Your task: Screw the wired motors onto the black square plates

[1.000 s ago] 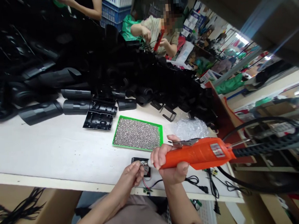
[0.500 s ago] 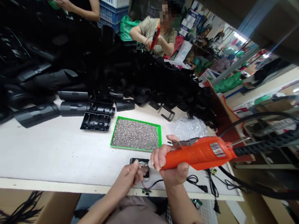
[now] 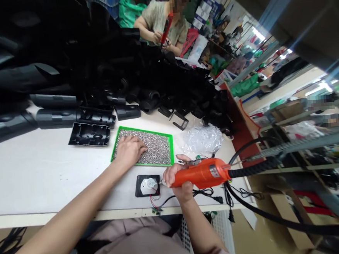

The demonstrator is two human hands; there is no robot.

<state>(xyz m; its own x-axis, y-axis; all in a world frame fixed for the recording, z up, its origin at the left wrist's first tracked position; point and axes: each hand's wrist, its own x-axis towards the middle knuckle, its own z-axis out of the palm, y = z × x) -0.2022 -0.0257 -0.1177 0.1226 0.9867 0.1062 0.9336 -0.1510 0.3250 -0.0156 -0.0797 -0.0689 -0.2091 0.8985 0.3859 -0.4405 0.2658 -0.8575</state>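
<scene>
My right hand (image 3: 177,179) is wrapped around an orange electric screwdriver (image 3: 200,174), held nearly level. Its bit points left, at the right side of a small black part (image 3: 139,191) with a pale plate and a round, motor-like piece (image 3: 150,183) on it. Whether the bit touches the part I cannot tell. My left hand (image 3: 129,150) rests palm down on the small metal screws (image 3: 156,148) in a green tray (image 3: 171,150). Its fingers are loosely bent and apart, their tips partly hidden. Red wires lead from the black part to a small circuit board (image 3: 157,211) at the table edge.
Black plastic housings (image 3: 58,117) are heaped across the back, with one open half-shell (image 3: 89,134) left of the tray. Clear plastic bags (image 3: 202,138) lie to the right. Black cables (image 3: 204,193) run along the front edge. A co-worker (image 3: 165,24) holds another orange screwdriver opposite.
My left hand has left the screwdriver tip and moved up into the screw tray, uncovering the black part. My right hand still holds the screwdriver. The whole view has shifted.
</scene>
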